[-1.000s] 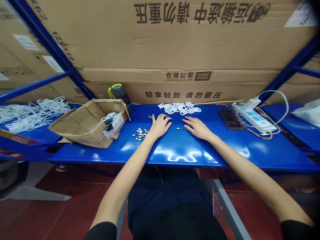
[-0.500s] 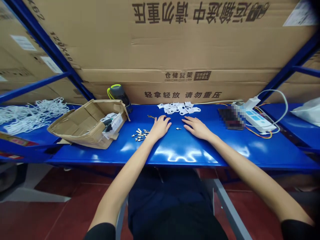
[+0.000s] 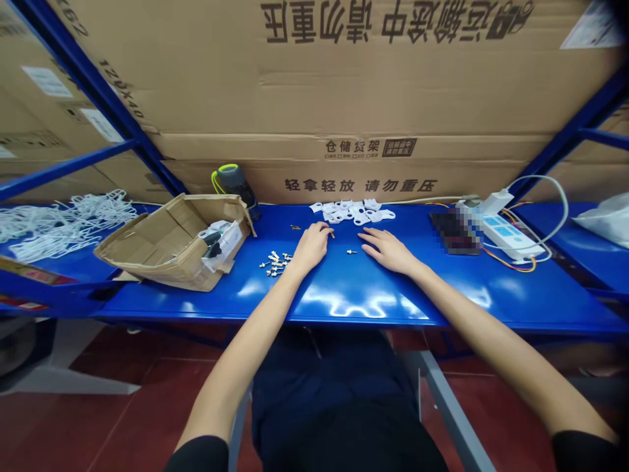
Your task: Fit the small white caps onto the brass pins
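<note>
My left hand (image 3: 309, 246) rests on the blue shelf top (image 3: 354, 295) with its fingers drawn together, pinching a small brass piece (image 3: 331, 232) at the fingertips. My right hand (image 3: 388, 251) lies flat and open on the shelf, holding nothing. A single small metal screw (image 3: 350, 251) lies between the two hands. A cluster of several similar screws (image 3: 275, 263) sits just left of my left hand. Beyond both hands is a pile of white plastic clips (image 3: 351, 213). Another small brass bit (image 3: 295, 227) lies by the left hand.
A torn cardboard box (image 3: 167, 242) with packets lies at the left, a dark bottle (image 3: 234, 182) behind it. White cords (image 3: 63, 219) are heaped at the far left. A blurred dark object (image 3: 455, 231) and a white power strip (image 3: 506, 233) with cables are on the right. Big cartons wall the back.
My left hand's fingers, spread flat before, have gathered into a pinch and a small brass piece now shows at their tips. The right hand has barely moved.
</note>
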Demonstrator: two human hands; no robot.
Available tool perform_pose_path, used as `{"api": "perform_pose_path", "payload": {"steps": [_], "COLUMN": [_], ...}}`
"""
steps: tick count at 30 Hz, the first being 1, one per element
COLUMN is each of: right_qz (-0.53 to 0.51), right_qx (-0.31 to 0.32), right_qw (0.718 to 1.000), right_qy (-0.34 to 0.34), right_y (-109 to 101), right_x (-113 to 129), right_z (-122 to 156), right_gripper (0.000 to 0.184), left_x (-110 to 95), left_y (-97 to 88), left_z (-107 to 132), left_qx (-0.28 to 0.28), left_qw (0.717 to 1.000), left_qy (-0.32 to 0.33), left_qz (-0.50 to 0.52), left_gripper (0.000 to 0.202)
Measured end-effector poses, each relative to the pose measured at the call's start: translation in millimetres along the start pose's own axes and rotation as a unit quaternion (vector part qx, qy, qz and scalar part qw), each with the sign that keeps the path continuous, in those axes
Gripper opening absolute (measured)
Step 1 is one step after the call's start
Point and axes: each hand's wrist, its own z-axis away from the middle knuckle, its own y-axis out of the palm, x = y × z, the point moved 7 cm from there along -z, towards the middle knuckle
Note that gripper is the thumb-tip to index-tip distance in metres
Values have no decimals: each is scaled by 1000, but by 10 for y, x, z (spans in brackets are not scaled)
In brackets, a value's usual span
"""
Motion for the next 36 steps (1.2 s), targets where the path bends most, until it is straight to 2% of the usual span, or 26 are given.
{"api": "perform_pose_path", "payload": {"steps": [5, 11, 15, 20, 24, 27, 31, 36], "right_qz": [4, -5, 3, 39, 67, 65, 41, 36], "right_qx": [1, -25, -59, -81, -58, -13, 25, 29], "right_qw": [1000, 1000, 998, 994, 994, 997, 999, 999], "right_qy": [-2, -3, 28, 65, 58, 26, -7, -14], "right_y": [-5, -104, -191, -327, -477, -529, -538, -518], "right_x": [7, 25, -5, -108, -283, -390, -427, -414], "right_z": [-4, 13, 27, 61, 142, 221, 285, 270], "right_gripper": [55, 49, 43, 41, 42, 38, 35, 36], "left_x": [30, 8, 43, 90, 121, 114, 61, 47], "left_y": [42, -15, -58, -50, -71, -70, -45, 0], "left_z": [4, -16, -19, -12, -6, 0, -1, -25], "left_qx": [36, 31, 12, 25, 18, 6, -10, 3], "left_qw": [996, 999, 998, 997, 996, 997, 998, 998], "left_qy": [-13, -22, -57, -77, -82, -76, -51, -46], "left_qz": [-83, -35, -27, -9, -4, 7, 25, 41], "left_gripper": [43, 29, 32, 26, 20, 20, 28, 25]}}
